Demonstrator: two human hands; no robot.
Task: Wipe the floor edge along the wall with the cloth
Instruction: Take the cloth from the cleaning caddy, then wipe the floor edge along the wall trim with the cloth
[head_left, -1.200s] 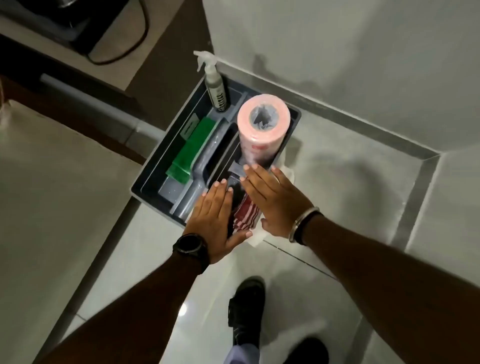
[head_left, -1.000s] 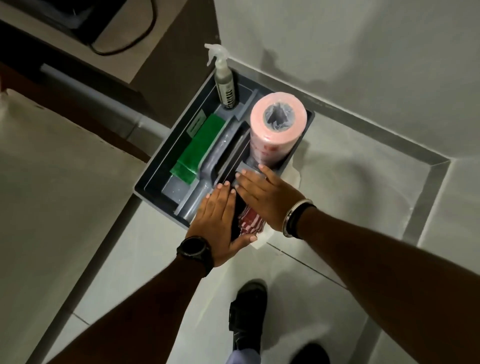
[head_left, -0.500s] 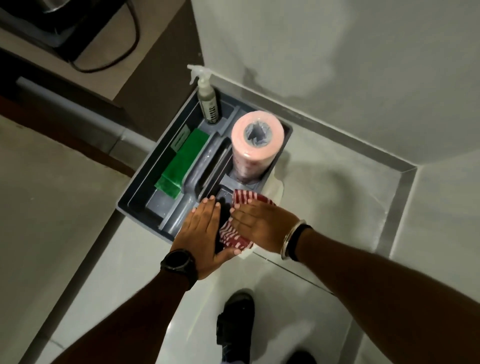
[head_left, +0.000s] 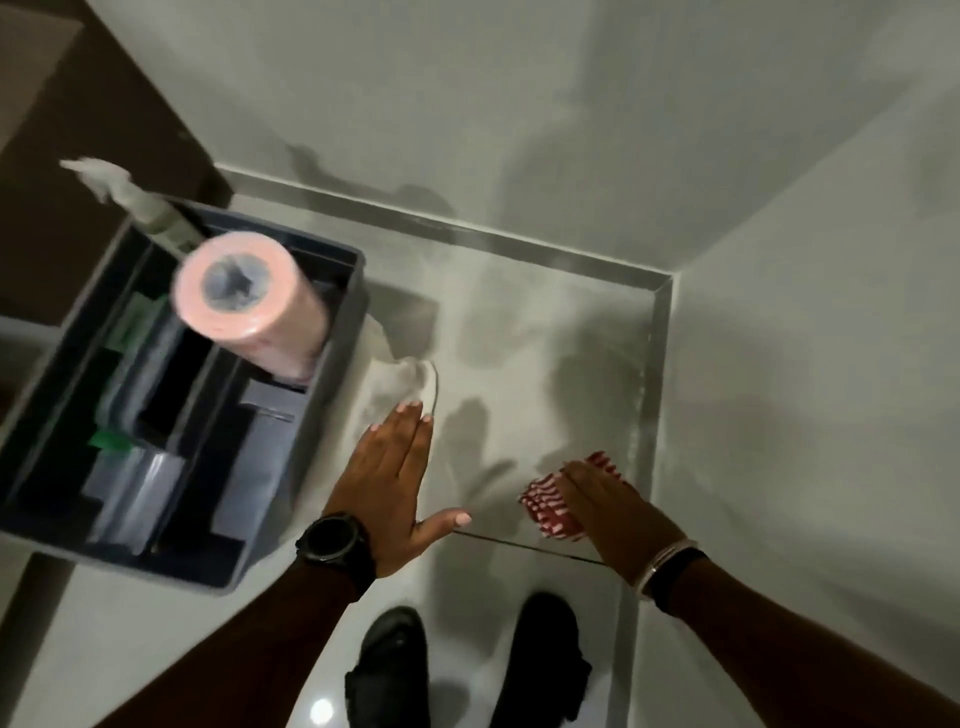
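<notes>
A red-and-white striped cloth (head_left: 551, 506) is in my right hand (head_left: 621, 514), held low over the pale floor tile close to the right wall. The grey skirting strip (head_left: 652, 395) marks the floor edge along that wall and meets a second strip (head_left: 467, 236) along the far wall in the corner. My left hand (head_left: 392, 478) hovers flat with fingers apart beside the grey caddy, holding nothing. Most of the cloth is hidden under my right fingers.
A grey caddy (head_left: 332, 415) stands on the floor at left, holding a pink roll (head_left: 249, 306), a spray bottle (head_left: 150, 213) and green items (head_left: 111, 441). A white sheet (head_left: 400, 379) lies beside the caddy. My two dark shoes (head_left: 467, 670) stand below.
My right hand has lifted the striped cloth out of the caddy and carried it right toward the wall. My left hand left the caddy. The view swung right toward the corner.
</notes>
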